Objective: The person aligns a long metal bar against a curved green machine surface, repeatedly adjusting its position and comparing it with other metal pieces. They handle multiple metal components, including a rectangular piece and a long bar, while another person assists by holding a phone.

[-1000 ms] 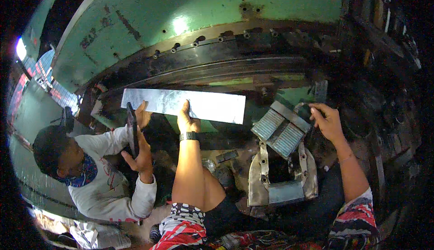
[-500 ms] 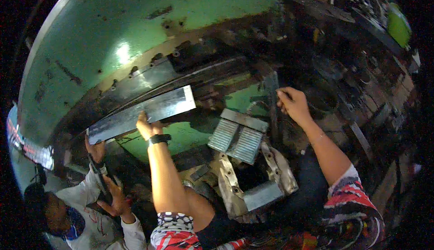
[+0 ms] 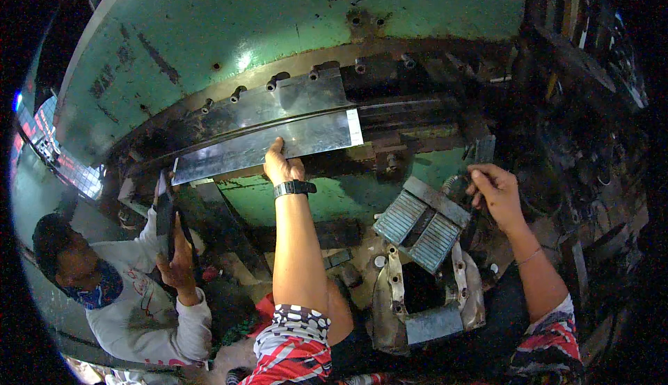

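A long flat strip of shiny sheet metal (image 3: 278, 138) lies along the front of the machine's long slotted jaw. My left hand (image 3: 283, 167) grips its near edge, thumb on top and the other fingers underneath. Behind the strip, another sheet metal piece (image 3: 299, 92) stands against the jaw. My right hand (image 3: 495, 193) hangs to the right with its fingers curled in, and nothing shows in them. Below and left of it is a ribbed metal foot pedal (image 3: 422, 219) with a coiled cable, above a worn metal frame (image 3: 435, 326).
On the left, a co-worker (image 3: 149, 298) sits with a hand (image 3: 179, 260) raised beside the strip's left end, near a dark flat piece (image 3: 165, 218). Large green machine panel (image 3: 278, 23) rises at the back, with a row of bolts (image 3: 314, 72) below.
My view has shifted, so most things sit differently in the picture. The strip has come up closer against the jaw, still in my left hand. My right hand stays curled near the pedal.
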Demonstrator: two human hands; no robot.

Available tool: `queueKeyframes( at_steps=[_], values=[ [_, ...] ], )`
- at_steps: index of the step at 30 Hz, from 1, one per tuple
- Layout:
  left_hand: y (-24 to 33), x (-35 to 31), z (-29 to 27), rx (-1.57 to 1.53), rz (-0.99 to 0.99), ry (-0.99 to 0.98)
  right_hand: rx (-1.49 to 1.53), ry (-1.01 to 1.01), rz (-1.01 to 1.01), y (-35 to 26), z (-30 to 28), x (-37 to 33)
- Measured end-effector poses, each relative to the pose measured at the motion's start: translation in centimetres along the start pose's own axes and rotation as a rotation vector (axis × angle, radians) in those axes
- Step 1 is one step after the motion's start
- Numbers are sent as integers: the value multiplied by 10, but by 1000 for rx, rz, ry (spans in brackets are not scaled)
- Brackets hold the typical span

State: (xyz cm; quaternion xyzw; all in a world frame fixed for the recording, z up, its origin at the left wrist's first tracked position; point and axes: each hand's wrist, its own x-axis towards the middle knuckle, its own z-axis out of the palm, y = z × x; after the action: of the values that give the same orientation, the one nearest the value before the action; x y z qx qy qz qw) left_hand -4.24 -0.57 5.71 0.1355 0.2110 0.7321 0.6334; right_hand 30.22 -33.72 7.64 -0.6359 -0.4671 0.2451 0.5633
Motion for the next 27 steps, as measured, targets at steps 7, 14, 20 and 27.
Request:
queueKeyframes(
  at_steps=[7, 14, 20, 27],
  values=[
    [3, 25, -14, 102, -11, 60, 198, -349, 200, -55, 108, 69],
    [2, 11, -18, 117, -44, -43, 561, -347, 416, -40, 233, 131],
    [-47, -62, 9, 231, -322, -194, 631, -173, 440, -24, 245, 148],
    [-77, -43, 9, 397, -446, -371, 428, -273, 398, -40, 218, 137]
  ],
)
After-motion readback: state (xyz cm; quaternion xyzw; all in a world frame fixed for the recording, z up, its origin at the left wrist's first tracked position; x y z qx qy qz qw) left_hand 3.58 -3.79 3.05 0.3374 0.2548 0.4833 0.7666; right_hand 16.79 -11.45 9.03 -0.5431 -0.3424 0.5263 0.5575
